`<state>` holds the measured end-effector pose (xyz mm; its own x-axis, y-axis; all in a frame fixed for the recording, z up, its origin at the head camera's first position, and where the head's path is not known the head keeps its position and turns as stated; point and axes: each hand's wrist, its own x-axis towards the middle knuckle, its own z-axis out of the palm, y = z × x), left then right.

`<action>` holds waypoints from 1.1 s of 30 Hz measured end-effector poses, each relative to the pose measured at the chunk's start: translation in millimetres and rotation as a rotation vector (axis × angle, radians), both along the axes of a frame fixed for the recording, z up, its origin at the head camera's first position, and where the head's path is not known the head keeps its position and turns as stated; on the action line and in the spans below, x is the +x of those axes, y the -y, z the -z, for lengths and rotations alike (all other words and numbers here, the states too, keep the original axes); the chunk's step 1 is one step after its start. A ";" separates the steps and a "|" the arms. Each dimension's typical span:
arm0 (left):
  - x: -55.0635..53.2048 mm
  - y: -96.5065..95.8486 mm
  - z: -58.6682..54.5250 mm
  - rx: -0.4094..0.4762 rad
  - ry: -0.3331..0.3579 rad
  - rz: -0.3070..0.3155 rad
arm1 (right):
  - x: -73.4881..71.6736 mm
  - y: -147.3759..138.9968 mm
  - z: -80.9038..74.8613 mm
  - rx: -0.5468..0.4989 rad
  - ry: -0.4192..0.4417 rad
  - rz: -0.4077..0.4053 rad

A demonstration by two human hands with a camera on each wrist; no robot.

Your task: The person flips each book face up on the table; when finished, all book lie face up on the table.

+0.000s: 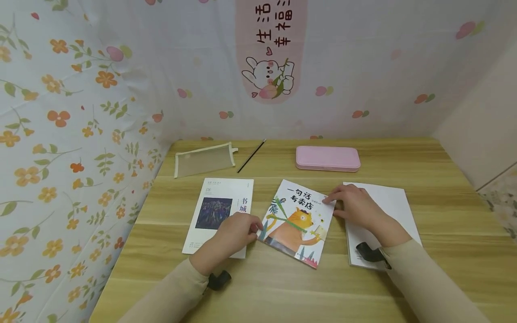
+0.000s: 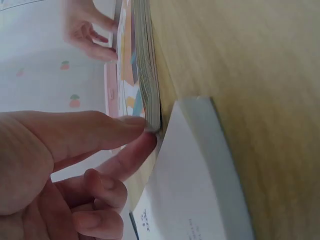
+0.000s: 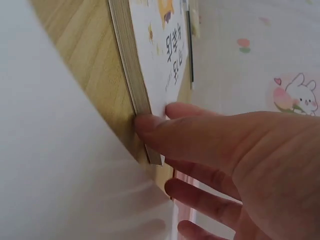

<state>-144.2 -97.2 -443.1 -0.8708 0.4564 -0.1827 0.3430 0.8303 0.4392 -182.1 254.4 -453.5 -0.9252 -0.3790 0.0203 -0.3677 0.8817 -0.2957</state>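
Observation:
A picture book [image 1: 299, 226] with an orange cartoon bear on its cover lies slightly turned at the middle of the table. My left hand [image 1: 238, 231] pinches its lower left corner between thumb and index finger; the left wrist view shows the thumb right at the page edges [image 2: 145, 65]. At the upper right corner, my right hand [image 1: 357, 206] grips the book, its thumb against the side and its index finger at the top edge in the right wrist view. The left forearm crosses over a white book [image 1: 214, 188] with a dark picture.
Under my right forearm lies a plain white book [image 1: 393, 199]. Along the back of the wooden table [image 1: 444, 188] are a translucent pouch [image 1: 206, 160], a dark thin pencil [image 1: 251, 156] and a pink pencil case [image 1: 328, 158]. A printed cloth [image 1: 161, 67] hangs behind and to the left.

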 end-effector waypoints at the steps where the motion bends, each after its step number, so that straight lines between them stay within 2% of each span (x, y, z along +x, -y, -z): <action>1: 0.8 0.1 -0.1 0.009 0.007 0.003 | -1.6 0.9 -0.9 0.003 -0.001 0.006; 8: 7.8 -0.4 0.1 0.071 0.026 0.028 | -10.0 4.6 -2.7 0.003 0.015 0.044; 16: 16.1 -4.3 2.2 0.130 0.050 0.053 | -24.1 12.3 0.5 -0.054 0.016 0.008; 21: 17.9 -9.0 5.5 0.132 0.045 0.060 | -30.3 15.2 1.9 -0.059 0.027 0.009; 29: 17.9 -11.0 3.0 0.097 0.031 0.070 | -23.0 1.8 -1.9 -0.085 0.040 0.020; 33: 17.6 -11.8 1.0 0.057 -0.011 0.072 | -17.8 -13.7 -5.8 -0.100 0.042 0.055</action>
